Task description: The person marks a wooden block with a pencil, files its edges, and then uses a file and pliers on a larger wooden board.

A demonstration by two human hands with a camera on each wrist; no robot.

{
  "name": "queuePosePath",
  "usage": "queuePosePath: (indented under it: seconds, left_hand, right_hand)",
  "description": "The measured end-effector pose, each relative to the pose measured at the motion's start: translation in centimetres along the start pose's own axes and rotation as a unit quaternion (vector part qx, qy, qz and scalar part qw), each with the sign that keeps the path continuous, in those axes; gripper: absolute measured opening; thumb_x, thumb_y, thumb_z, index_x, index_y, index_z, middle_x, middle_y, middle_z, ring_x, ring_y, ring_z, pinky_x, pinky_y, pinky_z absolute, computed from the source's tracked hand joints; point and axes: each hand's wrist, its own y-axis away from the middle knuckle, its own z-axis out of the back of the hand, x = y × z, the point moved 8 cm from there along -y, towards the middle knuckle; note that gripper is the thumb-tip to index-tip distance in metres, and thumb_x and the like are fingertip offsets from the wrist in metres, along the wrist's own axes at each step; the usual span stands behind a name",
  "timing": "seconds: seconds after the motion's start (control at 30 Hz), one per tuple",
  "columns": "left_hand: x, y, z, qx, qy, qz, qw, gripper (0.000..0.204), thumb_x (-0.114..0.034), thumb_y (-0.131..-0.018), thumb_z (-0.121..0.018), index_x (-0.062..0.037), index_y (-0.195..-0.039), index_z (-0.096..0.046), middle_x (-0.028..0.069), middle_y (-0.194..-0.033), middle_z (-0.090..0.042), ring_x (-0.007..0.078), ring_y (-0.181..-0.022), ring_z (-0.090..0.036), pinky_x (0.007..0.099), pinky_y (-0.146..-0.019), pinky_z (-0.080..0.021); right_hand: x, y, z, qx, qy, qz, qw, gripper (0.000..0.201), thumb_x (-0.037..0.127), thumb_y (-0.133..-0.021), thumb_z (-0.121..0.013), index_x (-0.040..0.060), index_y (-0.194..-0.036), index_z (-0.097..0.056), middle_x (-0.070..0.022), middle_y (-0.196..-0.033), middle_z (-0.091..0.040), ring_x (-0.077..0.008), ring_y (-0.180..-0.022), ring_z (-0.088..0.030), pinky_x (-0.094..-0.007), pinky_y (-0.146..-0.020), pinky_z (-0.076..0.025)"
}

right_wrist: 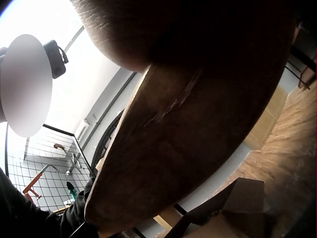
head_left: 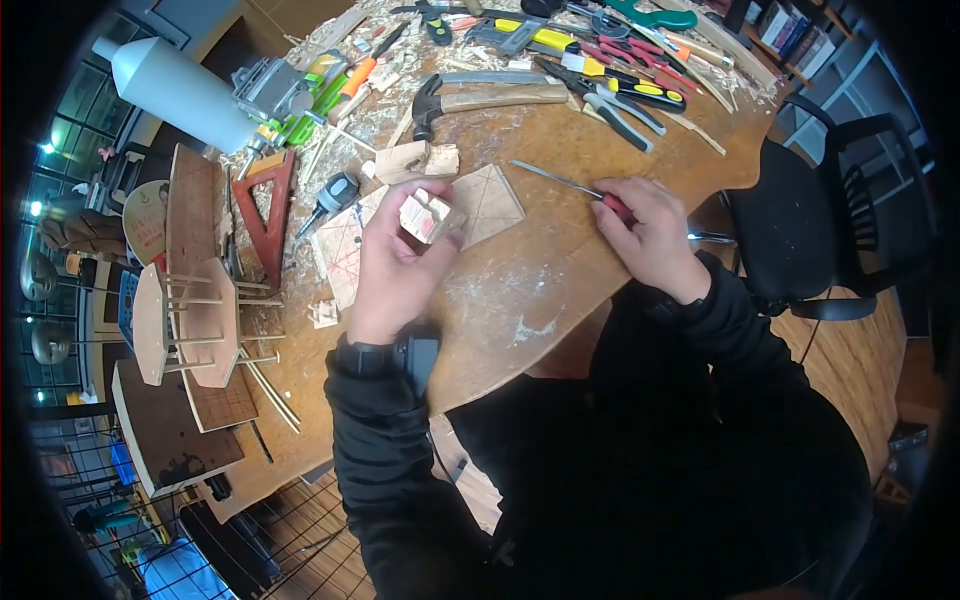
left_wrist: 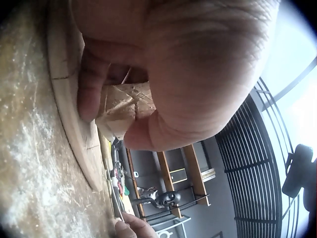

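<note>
My black-sleeved forearms reach over the near edge of the desk [head_left: 570,290], well apart. My left grip [head_left: 400,265] points away from me, thumb and fingers curled round a notched wood block [head_left: 430,221], its cut end turned up towards my head. It is held over a line-marked wooden board [head_left: 497,208]; whether the two touch, I cannot tell. My right grip [head_left: 652,230] comes in from the side, back of the hand uppermost, fingers closed on the red handle of a slim-bladed tool [head_left: 550,177]. Its blade slants left and away from me, apart from the block. Farther off, a claw hammer [head_left: 500,98] lies crosswise, with pliers [head_left: 625,118] to its right and shavings around.
</note>
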Motion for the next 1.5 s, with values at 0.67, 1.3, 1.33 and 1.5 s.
queuePosePath:
  seconds: [0.67,1.3,1.33,1.5]
  left_hand:
    - [0.4,-0.3,0.3,-0.022,-0.049,0.012,0.998,0.049,0.001,-0.088,-0.080,-0.0015,-0.133,-0.062,-0.0004,-0.119,-0.068,0.0009,-0.080,-0.057,0.0182,-0.064,-0.048]
    - [1.4,-0.2,0.5,-0.029,-0.061,0.044,0.997,0.057,-0.011,-0.086,-0.085,0.0009,-0.137,-0.063,-0.0048,-0.081,-0.062,0.0015,-0.066,-0.052,0.0199,-0.059,-0.043]
    - [1.4,-0.2,0.5,-0.029,-0.061,0.045,0.997,0.057,-0.011,-0.086,-0.085,0.0009,-0.137,-0.063,-0.0048,-0.081,-0.062,0.0015,-0.066,-0.052,0.0199,-0.059,-0.043]
    - [0.9,-0.2,0.3,-0.028,-0.038,0.049,0.998,0.052,-0.012,-0.089,-0.085,0.0039,-0.134,-0.063,-0.0021,-0.090,-0.069,0.0013,-0.070,-0.056,0.0193,-0.061,-0.046]
  right_hand:
    - [-0.4,0.2,-0.1,0.002,-0.011,-0.017,1.000,0.026,0.008,-0.086,-0.074,0.0039,-0.111,-0.074,-0.0134,-0.090,-0.070,-0.0356,-0.083,-0.070,-0.0423,-0.074,-0.056]
    - [-0.3,0.2,-0.1,-0.005,-0.012,-0.011,1.000,0.019,0.007,-0.084,-0.076,0.0031,-0.103,-0.075,-0.0130,-0.086,-0.068,-0.0334,-0.080,-0.069,-0.0401,-0.071,-0.055]
    - [-0.2,0.2,-0.1,-0.007,-0.013,-0.009,1.000,0.019,0.007,-0.084,-0.076,0.0030,-0.103,-0.075,-0.0130,-0.086,-0.068,-0.0333,-0.080,-0.069,-0.0400,-0.071,-0.054]
    - [-0.2,0.2,-0.1,-0.010,-0.015,-0.008,1.000,0.018,0.006,-0.084,-0.076,0.0026,-0.101,-0.075,-0.0133,-0.085,-0.067,-0.0331,-0.079,-0.068,-0.0397,-0.070,-0.054]
